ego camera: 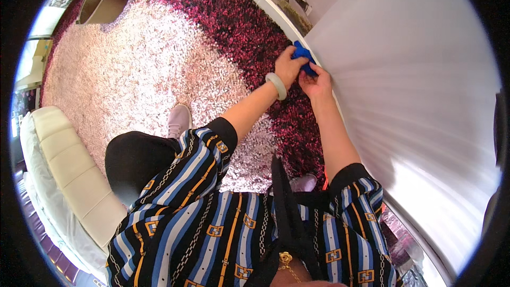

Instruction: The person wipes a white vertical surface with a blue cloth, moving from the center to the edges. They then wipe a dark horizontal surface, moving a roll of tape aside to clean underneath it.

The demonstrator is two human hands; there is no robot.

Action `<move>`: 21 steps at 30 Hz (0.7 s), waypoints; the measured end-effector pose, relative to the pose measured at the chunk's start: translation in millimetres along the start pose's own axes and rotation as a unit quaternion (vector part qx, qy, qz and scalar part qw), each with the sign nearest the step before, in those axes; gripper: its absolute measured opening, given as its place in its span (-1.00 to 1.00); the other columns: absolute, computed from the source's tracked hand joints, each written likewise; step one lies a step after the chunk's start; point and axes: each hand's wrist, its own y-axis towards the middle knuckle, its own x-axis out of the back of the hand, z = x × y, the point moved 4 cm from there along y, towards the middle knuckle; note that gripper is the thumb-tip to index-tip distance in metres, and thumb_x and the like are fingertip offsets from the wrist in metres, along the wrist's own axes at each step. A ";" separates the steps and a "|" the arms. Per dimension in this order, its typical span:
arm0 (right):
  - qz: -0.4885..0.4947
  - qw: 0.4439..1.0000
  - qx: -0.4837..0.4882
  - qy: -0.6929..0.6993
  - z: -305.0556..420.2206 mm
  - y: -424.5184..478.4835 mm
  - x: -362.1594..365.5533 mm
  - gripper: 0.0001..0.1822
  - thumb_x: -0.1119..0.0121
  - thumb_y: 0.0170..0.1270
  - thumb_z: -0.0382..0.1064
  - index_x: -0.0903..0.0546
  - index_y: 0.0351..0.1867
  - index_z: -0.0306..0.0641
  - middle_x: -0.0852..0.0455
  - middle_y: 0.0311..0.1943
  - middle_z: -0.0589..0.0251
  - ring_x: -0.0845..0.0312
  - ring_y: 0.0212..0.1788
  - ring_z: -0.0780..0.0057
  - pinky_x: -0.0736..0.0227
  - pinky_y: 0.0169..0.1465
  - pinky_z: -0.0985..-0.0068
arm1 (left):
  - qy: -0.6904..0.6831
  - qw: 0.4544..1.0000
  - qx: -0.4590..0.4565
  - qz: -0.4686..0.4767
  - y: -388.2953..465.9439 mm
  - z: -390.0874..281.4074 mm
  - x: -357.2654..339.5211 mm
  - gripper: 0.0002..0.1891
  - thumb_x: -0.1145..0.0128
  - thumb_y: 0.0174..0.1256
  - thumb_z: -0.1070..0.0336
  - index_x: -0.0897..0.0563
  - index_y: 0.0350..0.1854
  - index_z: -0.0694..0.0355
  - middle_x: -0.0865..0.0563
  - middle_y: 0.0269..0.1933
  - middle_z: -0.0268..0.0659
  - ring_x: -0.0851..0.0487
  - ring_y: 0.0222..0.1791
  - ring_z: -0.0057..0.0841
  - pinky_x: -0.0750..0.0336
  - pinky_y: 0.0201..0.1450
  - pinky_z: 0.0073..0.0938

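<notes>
My left hand (287,67), with a pale bangle (277,86) at its wrist, grips a bunched blue cloth (303,52). Beside it, my right hand (318,83) pinches the lower end of the same cloth between thumb and fingers. Both hands are close to a narrow white edge (275,11) that runs along the carpet, at the foot of a large, smooth white panel (402,48). The cloth lies against or very near this edge; contact is hard to tell. Some fingers of both hands are hidden.
Under me spreads a shaggy carpet (139,59), pale in the middle with a dark red and black border (235,20). An open-topped brown bin (104,2) stands at the far left. Nearer on the left is a cream padded piece of furniture (75,171) with clear plastic wrap (40,191).
</notes>
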 end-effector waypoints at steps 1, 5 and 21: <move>-0.026 1.000 0.004 0.007 -4.6 -2.6 0.6 -0.71 -0.17 0.18 -0.33 -0.46 -0.06 -0.24 -0.52 -0.15 0.07 -0.48 -0.21 0.27 -0.53 -0.25 0.42 | 0.087 0.993 -0.047 -0.060 5.3 2.2 13.0 -0.81 -0.23 0.12 0.34 -0.59 -0.24 0.27 -0.66 -0.30 -0.31 -0.57 -0.29 -0.53 -0.48 -0.21 -0.50; -0.076 0.996 -0.002 0.047 -22.5 -2.8 11.8 -0.72 -0.18 0.23 -0.17 -0.47 -0.11 -0.22 -0.52 -0.27 0.08 -0.45 -0.34 0.26 -0.49 -0.30 0.41 | 0.028 0.996 0.060 -0.058 4.2 27.6 32.5 -0.76 -0.25 0.21 0.21 -0.57 -0.20 0.23 -0.65 -0.31 -0.30 -0.57 -0.34 -0.57 -0.47 -0.39 -0.50; 0.232 0.922 -0.017 0.311 -24.6 -24.7 -62.9 -0.78 0.04 0.31 -0.55 -0.44 -0.02 -0.51 -0.53 -0.03 -0.05 -0.49 0.00 0.19 -0.64 0.04 0.32 | -0.084 0.995 -0.040 0.044 56.2 -12.9 23.5 -0.88 -0.08 0.15 0.46 -0.52 -0.29 0.39 -0.60 -0.25 -0.16 -0.56 -0.27 -0.35 -0.56 -0.15 -0.39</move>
